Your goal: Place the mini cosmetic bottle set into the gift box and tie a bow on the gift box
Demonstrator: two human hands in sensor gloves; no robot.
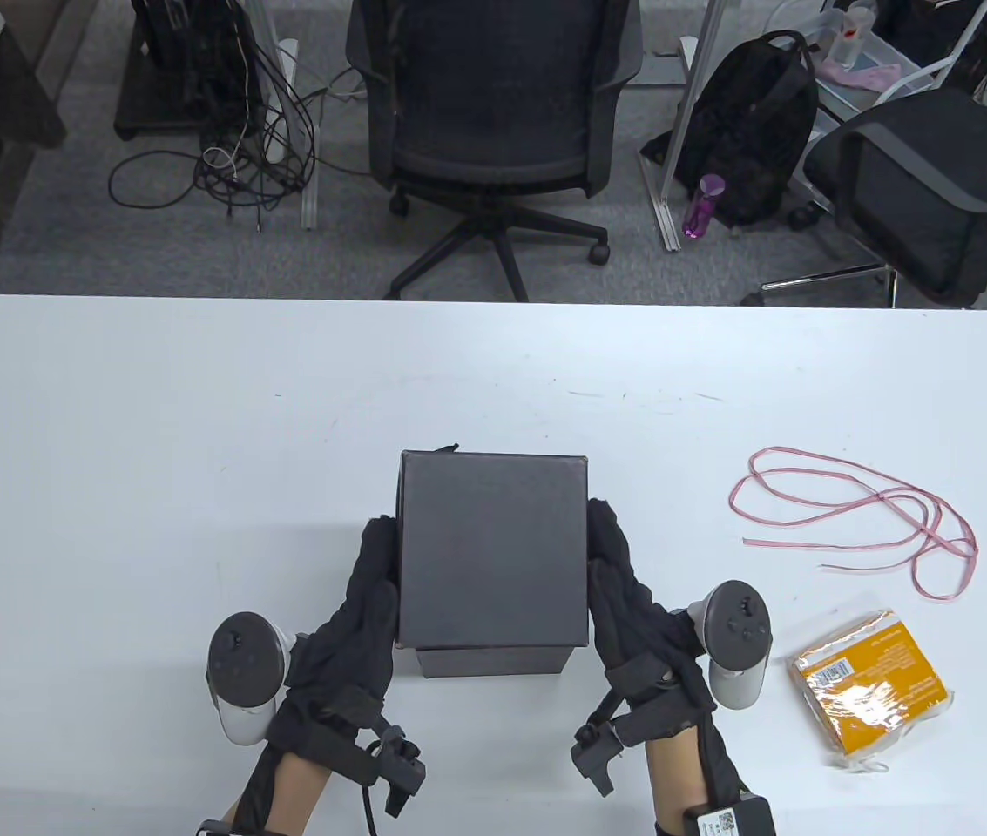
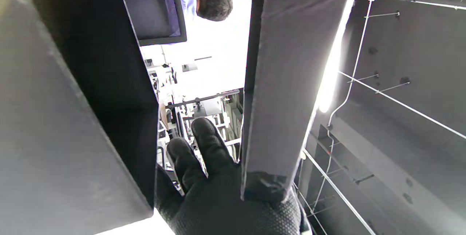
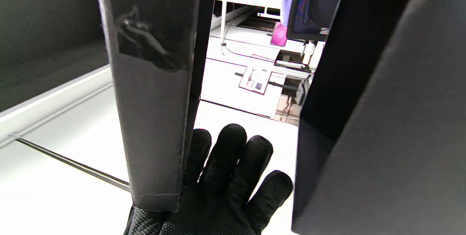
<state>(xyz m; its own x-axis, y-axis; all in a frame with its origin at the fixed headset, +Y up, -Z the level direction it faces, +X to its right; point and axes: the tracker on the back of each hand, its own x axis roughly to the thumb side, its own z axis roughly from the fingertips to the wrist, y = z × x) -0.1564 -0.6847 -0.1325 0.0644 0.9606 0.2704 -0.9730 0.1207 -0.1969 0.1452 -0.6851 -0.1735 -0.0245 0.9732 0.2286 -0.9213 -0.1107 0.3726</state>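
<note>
A black gift box sits near the table's front edge. Its lid (image 1: 493, 549) is raised a little above the base (image 1: 493, 660), which shows beneath the near side. My left hand (image 1: 374, 582) lies flat against the lid's left wall and my right hand (image 1: 614, 566) against its right wall, fingers straight. In the left wrist view the lid wall (image 2: 291, 82) stands beside my straight fingers (image 2: 209, 155), with the base (image 2: 72, 118) at the left. The right wrist view shows the lid wall (image 3: 156, 100), my fingers (image 3: 233, 169) and the base (image 3: 382, 118). An orange packet in clear wrap (image 1: 872, 688) lies at the right.
A thin pink ribbon (image 1: 859, 522) lies in loose loops right of the box, beyond the orange packet. Behind the table's far edge stand two office chairs (image 1: 493, 113), a backpack (image 1: 750, 131) and cables on the floor.
</note>
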